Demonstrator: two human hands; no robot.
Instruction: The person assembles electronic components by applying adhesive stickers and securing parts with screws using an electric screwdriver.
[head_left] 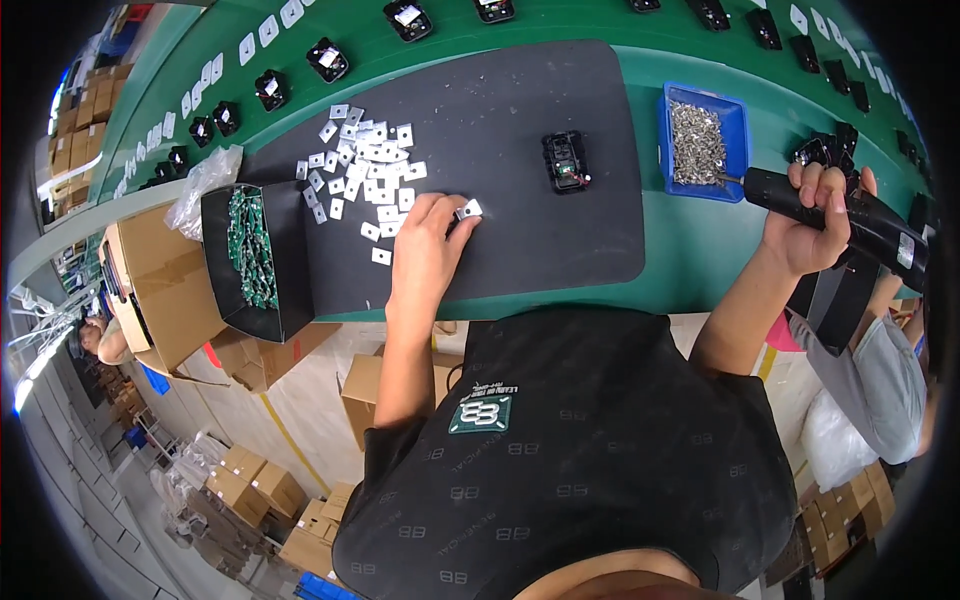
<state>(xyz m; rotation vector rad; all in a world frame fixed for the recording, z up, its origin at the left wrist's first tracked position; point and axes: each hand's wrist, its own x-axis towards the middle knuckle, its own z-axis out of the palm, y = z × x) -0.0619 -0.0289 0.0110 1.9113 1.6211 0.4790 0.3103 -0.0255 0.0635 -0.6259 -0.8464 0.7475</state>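
My left hand (428,248) pinches a small silver plate with a dark hole (469,210) between thumb and fingertips, just above the dark mat. Beside that hand lies a loose pile of similar metal plates (372,165). In my right hand (815,220) is a black power screwdriver (785,193), gripped around its body. Its bit end reaches over the rim of a blue bin (742,130) full of small silver screws (697,140). Between the hands, toward the far side of the mat, sits an open black housing (567,161) with a circuit board and wires inside.
A black box of green circuit boards (250,250) stands left of the mat (520,110), near a cardboard box (165,285). Black housings (327,60) and white pieces line the green far surface. More black parts (828,148) lie beyond my right hand. Another person's arm (885,300) shows at far right.
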